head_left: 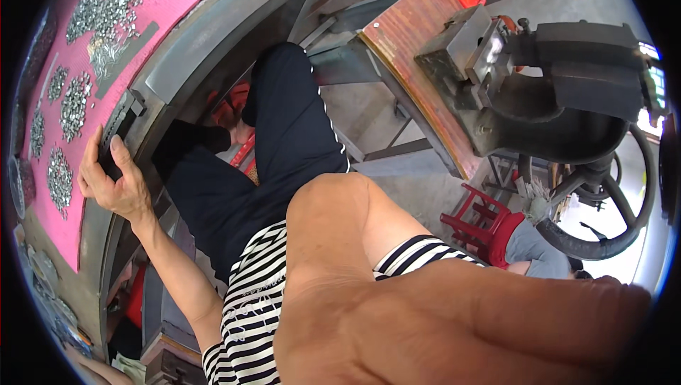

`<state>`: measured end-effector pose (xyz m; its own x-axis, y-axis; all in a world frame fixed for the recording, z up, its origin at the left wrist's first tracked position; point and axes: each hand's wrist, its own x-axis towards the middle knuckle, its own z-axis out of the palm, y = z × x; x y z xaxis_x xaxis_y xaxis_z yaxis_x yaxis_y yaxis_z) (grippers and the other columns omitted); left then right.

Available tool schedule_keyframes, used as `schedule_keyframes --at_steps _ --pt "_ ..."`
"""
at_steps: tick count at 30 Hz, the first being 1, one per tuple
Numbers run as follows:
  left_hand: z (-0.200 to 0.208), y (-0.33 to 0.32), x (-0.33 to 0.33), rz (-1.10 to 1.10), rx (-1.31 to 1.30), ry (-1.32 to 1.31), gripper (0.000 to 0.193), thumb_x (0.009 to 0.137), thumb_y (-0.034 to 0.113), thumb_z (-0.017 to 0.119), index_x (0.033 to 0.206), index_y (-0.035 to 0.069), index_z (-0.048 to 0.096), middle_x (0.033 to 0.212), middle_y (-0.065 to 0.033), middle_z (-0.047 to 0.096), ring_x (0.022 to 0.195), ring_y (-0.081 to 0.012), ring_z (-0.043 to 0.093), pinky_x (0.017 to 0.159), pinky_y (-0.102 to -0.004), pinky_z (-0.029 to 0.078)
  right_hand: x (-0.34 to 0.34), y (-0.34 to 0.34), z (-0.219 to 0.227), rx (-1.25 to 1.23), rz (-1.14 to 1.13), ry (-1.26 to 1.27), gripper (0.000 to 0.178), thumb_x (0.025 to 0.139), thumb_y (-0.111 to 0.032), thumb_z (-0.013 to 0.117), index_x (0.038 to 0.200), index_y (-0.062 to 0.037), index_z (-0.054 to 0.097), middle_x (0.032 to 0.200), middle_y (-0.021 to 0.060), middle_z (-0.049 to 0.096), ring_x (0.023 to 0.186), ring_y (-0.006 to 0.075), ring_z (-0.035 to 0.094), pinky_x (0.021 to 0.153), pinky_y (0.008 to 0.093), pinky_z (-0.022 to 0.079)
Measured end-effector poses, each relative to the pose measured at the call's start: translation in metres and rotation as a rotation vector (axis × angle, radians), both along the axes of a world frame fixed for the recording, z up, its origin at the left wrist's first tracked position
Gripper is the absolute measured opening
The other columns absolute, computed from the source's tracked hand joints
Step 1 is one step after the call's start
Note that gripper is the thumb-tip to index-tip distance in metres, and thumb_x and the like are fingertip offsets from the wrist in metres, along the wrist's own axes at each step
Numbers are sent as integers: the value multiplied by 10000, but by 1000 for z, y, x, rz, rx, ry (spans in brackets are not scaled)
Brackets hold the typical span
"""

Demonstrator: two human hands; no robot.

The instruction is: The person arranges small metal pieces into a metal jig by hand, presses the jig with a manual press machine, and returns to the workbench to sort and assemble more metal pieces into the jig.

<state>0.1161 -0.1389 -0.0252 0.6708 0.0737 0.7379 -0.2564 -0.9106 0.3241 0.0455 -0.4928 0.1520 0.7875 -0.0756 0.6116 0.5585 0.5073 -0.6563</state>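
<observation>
At the bench edge on the left, my left hand point(117, 181) straddles the near end of a dark, narrow metal bar point(122, 124), thumb on one side and fingers on the other. A small block sits at the bar's far end. Beside it, a pink mat point(164, 3) carries several piles of small shiny metal parts point(74, 107). My right hand point(440, 321) is raised very close to the camera and fills the lower right. Its fingertips run into shadow near the right rim, so whether it holds anything is hidden.
A flat grey strip point(128, 59) lies on the mat. To the right, a heavy machine with a handwheel point(603, 243) stands by a wood-topped table point(408, 37). A red stool point(477, 218) and part of another person point(535, 247) are beyond. Clear bags point(46, 279) lie lower left.
</observation>
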Motion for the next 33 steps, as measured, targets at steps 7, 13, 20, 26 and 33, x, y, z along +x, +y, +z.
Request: schedule_keyframes --at_steps 7,13,20,26,33 --pt "0 3 -4 -4 1 -2 284 917 206 750 1161 69 708 1133 -29 732 1033 -173 655 1036 -342 351 -2 5 -7 7 -17 -5 262 1005 -276 535 1075 -33 603 1114 33 575 885 202 549 836 346 472" --pt "3 -1 -8 -6 4 2 281 924 219 745 1158 69 707 1129 -34 734 1035 -174 654 1041 -347 342 -3 10 -10 5 -38 -21 277 1005 -288 539 1085 -33 609 1129 29 575 898 201 544 839 346 470" --pt "4 -5 -4 -15 1 2 282 928 221 739 1169 78 705 1123 -28 729 1032 -167 648 1047 -349 325 1 9 -18 0 -64 -44 294 1004 -303 544 1097 -33 616 1146 24 574 912 200 538 841 345 468" --pt "15 -9 -3 19 8 4 255 920 208 730 1148 96 710 1096 -29 730 981 -197 646 1007 -372 347 18 34 -5 14 -70 -54 309 1003 -315 547 1107 -34 622 1161 21 574 925 199 533 843 344 466" --pt "25 -24 -5 2 -44 53 332 825 193 774 1138 133 680 1091 -34 703 1014 -226 646 988 -439 309 52 83 13 141 154 -194 327 1003 -330 552 1120 -34 629 1178 16 573 939 198 527 846 343 464"
